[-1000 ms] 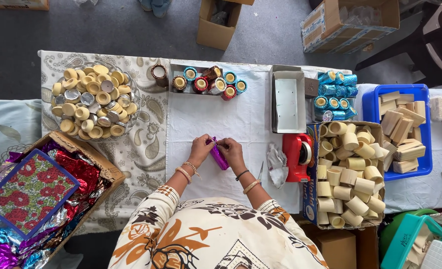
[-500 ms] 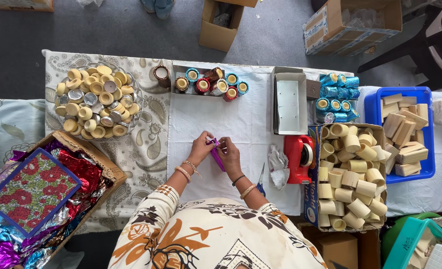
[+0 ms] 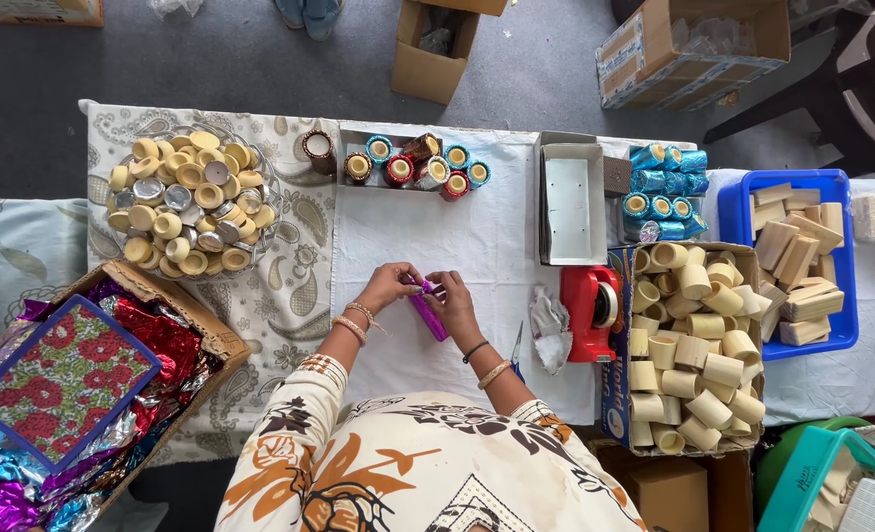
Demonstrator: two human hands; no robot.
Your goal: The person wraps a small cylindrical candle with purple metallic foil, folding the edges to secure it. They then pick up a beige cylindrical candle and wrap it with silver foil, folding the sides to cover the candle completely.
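Both hands meet over the white cloth at the middle of the table. My left hand pinches the far end of a purple foil-wrapped roll. My right hand grips the same roll along its side. The roll lies slanted between them, its near end pointing toward my body. A red tape dispenser stands just right of my right hand, with crumpled clear wrap beside it.
A bowl of cream candle cups sits far left, a box of coloured foil sheets near left. Foil-wrapped cups fill a small tray; an open grey box, blue wrapped cups, a carton of cream cylinders and a blue crate lie right.
My hands have stayed in place over the cloth, turning the purple roll slightly between the fingers. Nothing else on the table has moved.
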